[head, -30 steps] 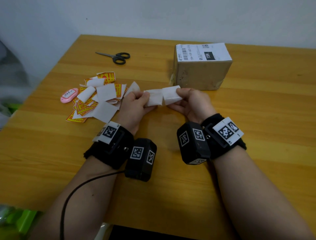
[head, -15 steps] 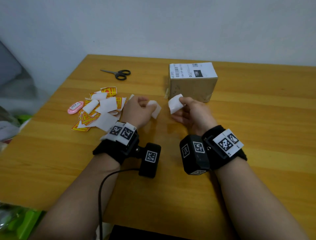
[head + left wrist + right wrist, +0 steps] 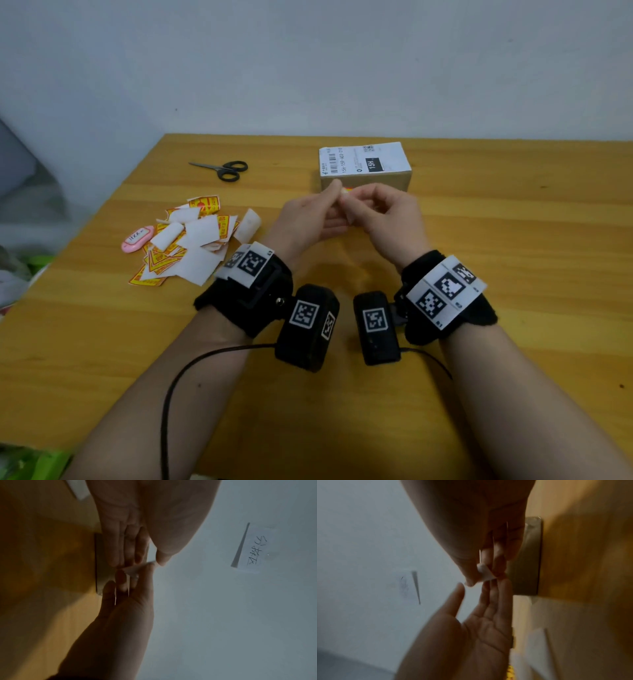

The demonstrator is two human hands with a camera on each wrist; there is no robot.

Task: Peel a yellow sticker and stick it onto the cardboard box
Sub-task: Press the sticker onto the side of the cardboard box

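The cardboard box (image 3: 383,180) with a white shipping label on top stands at the back middle of the wooden table (image 3: 513,274). Both hands meet just in front of it, raised above the table. My right hand (image 3: 352,202) pinches a small sticker (image 3: 346,192), white side towards the wrist cameras (image 3: 485,573), between thumb and fingers. My left hand (image 3: 334,195) has straight fingers; its fingertips (image 3: 130,561) touch the sticker (image 3: 135,570) and its thumb stands apart. The box (image 3: 530,561) shows right behind the fingers.
A pile of yellow-red stickers and white backing papers (image 3: 185,240) lies left of the hands, with a pink tag (image 3: 137,239) beside it. Black scissors (image 3: 224,169) lie at the back left. The wall stands behind the table's far edge.
The two white pieces were pulled apart, one in each hand. Now the hands have risen and come together before the box, and the left hand no longer holds its piece.
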